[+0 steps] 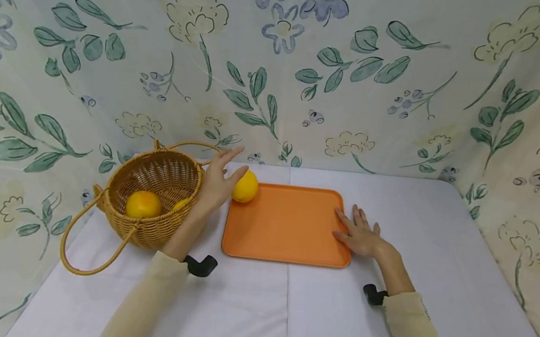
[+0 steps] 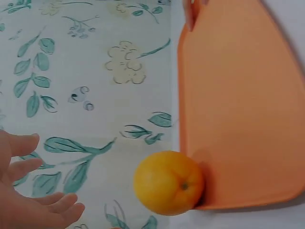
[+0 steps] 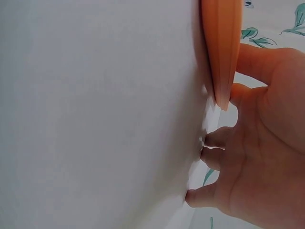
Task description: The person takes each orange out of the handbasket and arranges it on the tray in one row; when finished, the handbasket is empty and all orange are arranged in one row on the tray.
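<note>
One orange (image 1: 245,187) sits at the far left corner of the tray (image 1: 288,228). Just beside it, the person's left grip (image 1: 216,187) is spread; the right grip (image 1: 362,237), also spread, touches the tray's right edge. Further left, a wicker basket (image 1: 154,234) holding more fruit (image 1: 144,205) stands on the white counter (image 1: 241,313).

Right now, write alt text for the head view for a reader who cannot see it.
A person's left hand, open and empty, is between a wicker basket and a yellow-orange fruit at the far left corner of an orange tray, while the right hand touches the tray's right edge. More fruit lies in the basket.
</note>
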`<state>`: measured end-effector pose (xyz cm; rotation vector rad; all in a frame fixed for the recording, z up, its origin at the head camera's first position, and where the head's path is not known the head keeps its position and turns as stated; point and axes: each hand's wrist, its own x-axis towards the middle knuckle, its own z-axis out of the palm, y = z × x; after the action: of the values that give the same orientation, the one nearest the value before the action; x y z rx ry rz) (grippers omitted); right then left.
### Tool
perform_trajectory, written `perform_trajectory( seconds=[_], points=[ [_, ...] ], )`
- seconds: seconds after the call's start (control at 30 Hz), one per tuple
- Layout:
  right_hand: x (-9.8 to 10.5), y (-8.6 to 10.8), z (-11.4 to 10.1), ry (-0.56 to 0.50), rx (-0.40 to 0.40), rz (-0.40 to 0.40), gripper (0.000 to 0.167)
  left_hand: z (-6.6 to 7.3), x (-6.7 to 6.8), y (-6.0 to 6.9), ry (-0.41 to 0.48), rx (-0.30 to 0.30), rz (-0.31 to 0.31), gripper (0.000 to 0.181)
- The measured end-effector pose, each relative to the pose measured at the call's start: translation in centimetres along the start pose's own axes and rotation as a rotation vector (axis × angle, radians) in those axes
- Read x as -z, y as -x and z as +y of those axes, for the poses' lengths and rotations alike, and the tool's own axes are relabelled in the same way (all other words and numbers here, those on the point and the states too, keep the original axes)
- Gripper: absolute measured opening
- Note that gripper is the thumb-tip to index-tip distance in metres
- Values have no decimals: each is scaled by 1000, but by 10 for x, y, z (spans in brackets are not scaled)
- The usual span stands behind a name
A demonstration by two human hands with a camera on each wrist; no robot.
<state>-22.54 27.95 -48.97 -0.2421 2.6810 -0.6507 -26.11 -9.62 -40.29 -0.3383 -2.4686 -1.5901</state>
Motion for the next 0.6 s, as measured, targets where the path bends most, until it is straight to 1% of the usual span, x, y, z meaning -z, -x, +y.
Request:
perform_trajectory(
  seconds=[0.13, 0.2, 0.3, 0.4, 0.47, 0.53, 0.6],
  points=[
    [0, 1, 0, 0, -1, 0, 72, 23, 27, -3, 13, 6, -69, 50],
    [1, 1, 0, -1, -2, -1, 72, 32, 44, -5, 23, 17, -91, 49],
    [1, 1, -1, -7, -7, -2, 72, 42, 70, -9, 35, 23, -106, 48],
    [1, 1, -1, -4, -14, -1, 73, 48, 97, -15, 19, 29, -109, 46],
    [0, 1, -2, -2, -16, 0, 73, 48, 114, -20, 15, 33, -116, 44],
    [0, 0, -1, 5, -21, -1, 74, 47, 131, -25, 2, 41, -130, 42],
    [-1, 0, -1, 9, -24, -2, 74, 43, 146, -31, -11, 51, -162, 42]
  ],
)
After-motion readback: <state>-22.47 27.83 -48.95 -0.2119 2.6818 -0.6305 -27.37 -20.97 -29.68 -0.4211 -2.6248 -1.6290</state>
